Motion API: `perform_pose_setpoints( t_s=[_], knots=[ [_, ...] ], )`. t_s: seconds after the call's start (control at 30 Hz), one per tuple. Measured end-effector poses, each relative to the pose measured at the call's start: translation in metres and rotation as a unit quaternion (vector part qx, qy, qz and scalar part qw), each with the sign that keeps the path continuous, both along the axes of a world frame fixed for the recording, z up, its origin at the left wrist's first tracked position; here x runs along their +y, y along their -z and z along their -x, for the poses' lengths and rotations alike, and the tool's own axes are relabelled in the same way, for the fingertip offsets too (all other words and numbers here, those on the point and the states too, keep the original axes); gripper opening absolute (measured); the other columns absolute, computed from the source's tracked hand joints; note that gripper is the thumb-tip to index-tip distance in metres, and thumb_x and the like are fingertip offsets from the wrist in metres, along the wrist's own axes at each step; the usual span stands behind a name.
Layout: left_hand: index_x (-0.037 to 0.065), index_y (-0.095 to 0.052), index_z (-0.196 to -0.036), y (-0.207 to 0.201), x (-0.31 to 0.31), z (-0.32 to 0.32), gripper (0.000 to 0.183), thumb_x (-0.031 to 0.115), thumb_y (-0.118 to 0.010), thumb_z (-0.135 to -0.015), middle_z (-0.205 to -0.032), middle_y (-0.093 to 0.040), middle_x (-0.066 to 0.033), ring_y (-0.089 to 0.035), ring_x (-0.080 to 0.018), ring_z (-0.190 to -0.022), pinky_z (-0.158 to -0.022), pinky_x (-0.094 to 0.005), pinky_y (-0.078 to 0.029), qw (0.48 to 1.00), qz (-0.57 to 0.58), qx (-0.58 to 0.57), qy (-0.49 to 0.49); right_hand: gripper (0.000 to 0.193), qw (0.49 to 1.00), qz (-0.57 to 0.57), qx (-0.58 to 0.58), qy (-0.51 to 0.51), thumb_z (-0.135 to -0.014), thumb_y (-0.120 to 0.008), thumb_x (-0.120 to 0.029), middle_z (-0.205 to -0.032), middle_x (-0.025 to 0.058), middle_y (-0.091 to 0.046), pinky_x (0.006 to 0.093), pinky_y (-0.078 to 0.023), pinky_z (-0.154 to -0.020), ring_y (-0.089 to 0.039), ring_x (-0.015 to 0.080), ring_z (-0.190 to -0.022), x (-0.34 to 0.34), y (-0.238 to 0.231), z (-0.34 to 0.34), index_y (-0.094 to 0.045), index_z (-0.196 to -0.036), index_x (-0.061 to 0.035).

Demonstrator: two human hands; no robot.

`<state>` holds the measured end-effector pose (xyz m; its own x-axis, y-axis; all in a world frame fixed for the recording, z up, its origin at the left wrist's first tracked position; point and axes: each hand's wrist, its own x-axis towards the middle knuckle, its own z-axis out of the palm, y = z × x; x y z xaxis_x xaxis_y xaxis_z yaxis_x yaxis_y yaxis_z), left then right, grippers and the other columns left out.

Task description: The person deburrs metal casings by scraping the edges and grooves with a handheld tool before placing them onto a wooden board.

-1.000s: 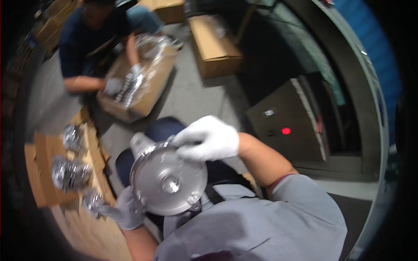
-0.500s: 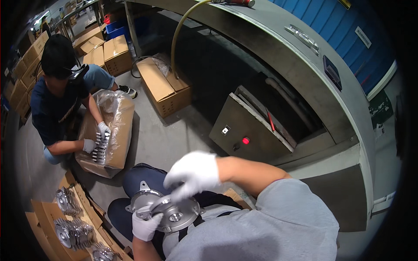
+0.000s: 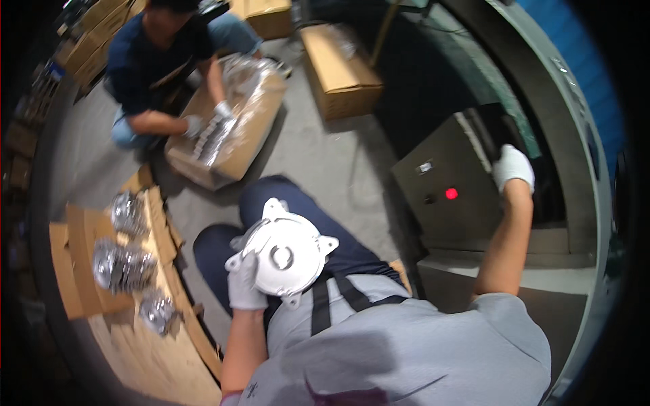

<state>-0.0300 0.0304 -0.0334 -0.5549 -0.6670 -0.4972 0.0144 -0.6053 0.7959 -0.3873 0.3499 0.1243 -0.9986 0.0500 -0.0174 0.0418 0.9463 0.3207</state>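
Note:
My left hand [image 3: 248,283], in a white glove, grips the near left edge of a round pale metal cover [image 3: 305,252] above my lap. The cover has mounting ears around its rim and a hub in the middle, and its bright, smooth face is turned up. Far to the right, my gloved right hand [image 3: 514,168] reaches to the upper edge of a grey metal control box [image 3: 440,183] with a lit red button [image 3: 451,193]. The back of that hand hides its fingers, so whatever they touch cannot be made out.
At left, stacked metal parts [image 3: 124,265] stand on a wooden board [image 3: 128,338] beside an open carton [image 3: 81,250]. A co-worker in a dark shirt [image 3: 132,74] handles finned metal parts [image 3: 215,139] in a plastic-lined box [image 3: 254,152]. Another carton [image 3: 345,105] stands beyond.
My right hand has left the cover and moved right to the control box. The cover now shows a smoother, brighter face. My view has shifted, and the red tool on the box is no longer visible.

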Motion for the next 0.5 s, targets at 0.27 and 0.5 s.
perform_pose_setpoints(
  t_s=[0.27,0.5],
  knots=[
    [-0.005,-0.060,-0.120,-0.005,0.010,-0.003,0.030,0.007,-0.058,-0.092,-0.113,-0.066,-0.0116,-0.066,-0.0181,-0.097,-0.085,-0.0298,-0.054,0.996,-0.056,0.056,-0.044,0.041,0.858,0.435,0.060,-0.266,-0.088,-0.050,-0.003,-0.114,0.0160,-0.066,0.0334,-0.050,-0.089,-0.066,0.0261,-0.102,-0.043,0.017,-0.041,-0.056,-0.128,-0.0045],
    [-0.002,-0.057,-0.125,-0.005,0.019,-0.007,0.033,0.006,-0.060,-0.093,-0.119,-0.063,-0.0085,-0.062,-0.0157,-0.105,-0.092,-0.0294,-0.050,0.994,-0.048,0.065,-0.069,0.064,0.652,0.310,-0.393,-0.569,-0.083,-0.055,-0.004,-0.089,0.0134,-0.066,0.0387,-0.053,-0.071,-0.064,0.0335,-0.077,-0.155,0.076,-0.158,-0.040,-0.144,-0.0158]
  ],
)
